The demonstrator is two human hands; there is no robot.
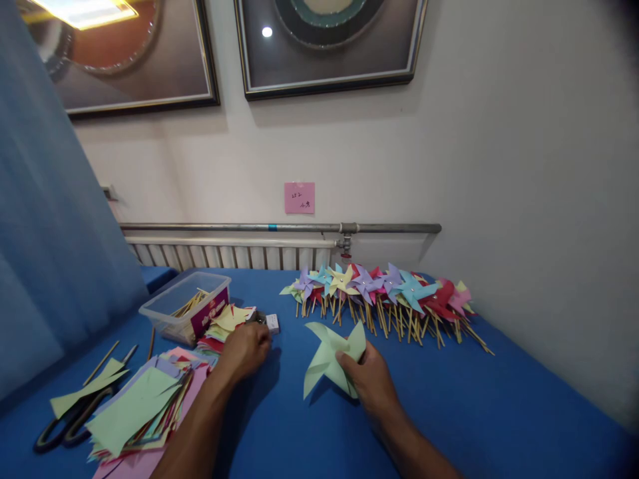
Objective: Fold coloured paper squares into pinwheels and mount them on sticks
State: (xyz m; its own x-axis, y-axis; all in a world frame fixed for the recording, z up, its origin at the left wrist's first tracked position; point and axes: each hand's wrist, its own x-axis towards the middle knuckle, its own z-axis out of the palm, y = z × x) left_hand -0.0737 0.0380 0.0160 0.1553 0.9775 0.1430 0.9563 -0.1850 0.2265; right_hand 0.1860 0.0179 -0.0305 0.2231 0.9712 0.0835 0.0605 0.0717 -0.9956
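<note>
Taking the clear plastic box [162, 316] as landmark, a long row of finished-looking pinwheels [367, 285] lies to its right, many colours crowded together with their wooden sticks pointing mostly towards the person. One more, a pale green paper pinwheel [324, 362], is to the right of the box and nearer the person, and seems about half made: its blades are bent into shape, but no stick shows on it and no fastening can be made out. Plenty of material remains: a thick stack of coloured paper [134, 406] lies on the near side of the box, and loose wooden sticks [190, 303] rest inside it.

The pale green piece looks light and crisp, its blades curved and pointed, with their spread facing up and to the left. The right hand [372, 379] pinches it, thumb over the folds near the middle and fingers behind. The left hand [249, 349], just right of the box and on its near side, has its fingers curled narrow at a small dark container [260, 317] beside a little white box [272, 324]; whether they grip anything, one cannot tell
</note>
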